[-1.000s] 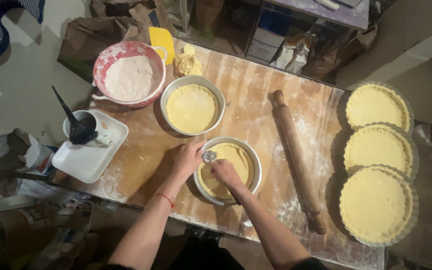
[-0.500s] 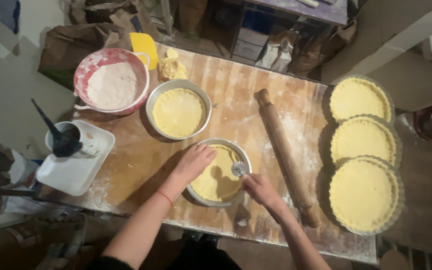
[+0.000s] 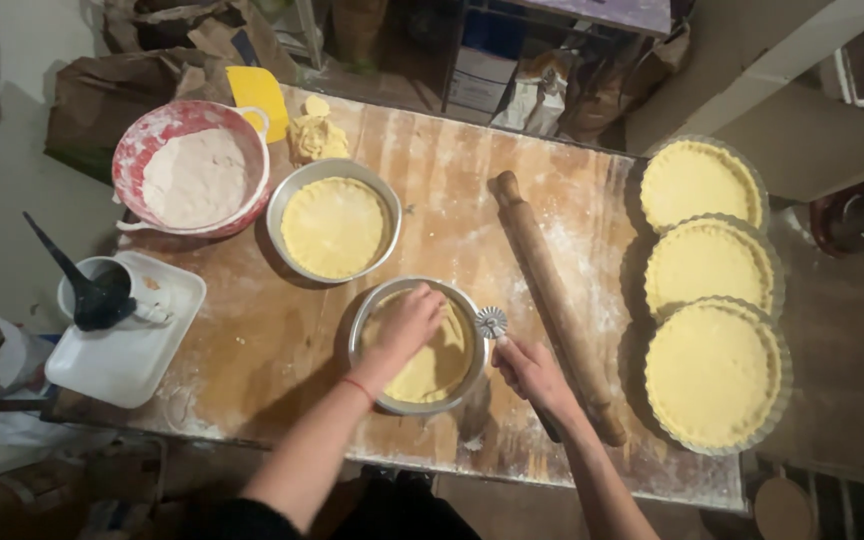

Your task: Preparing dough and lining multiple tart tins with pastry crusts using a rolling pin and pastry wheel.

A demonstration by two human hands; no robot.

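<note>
**Wheel at the rim, palm on the dough**

Your left hand [image 3: 407,325] lies flat, fingers spread, on the dough in the round metal pan [image 3: 367,325] near the table's front edge, grasping nothing. Your right hand [image 3: 532,372] is clenched round the handle of a small pastry wheel [image 3: 491,322], which sits just at the pan's right rim.

If the wheel skips off the rim, it could tear the dough edge or nick your left fingertips (they lie close by). A hard push could also slide the pan on the floured wooden table [image 3: 452,200], toward the rolling pin [image 3: 552,300] just beside it.

Behind the table stand crumpled brown paper bags [image 3: 122,85] at the left, and pale sacks [image 3: 537,100] further right beside a dark box; their labels are too small to tell.
</note>
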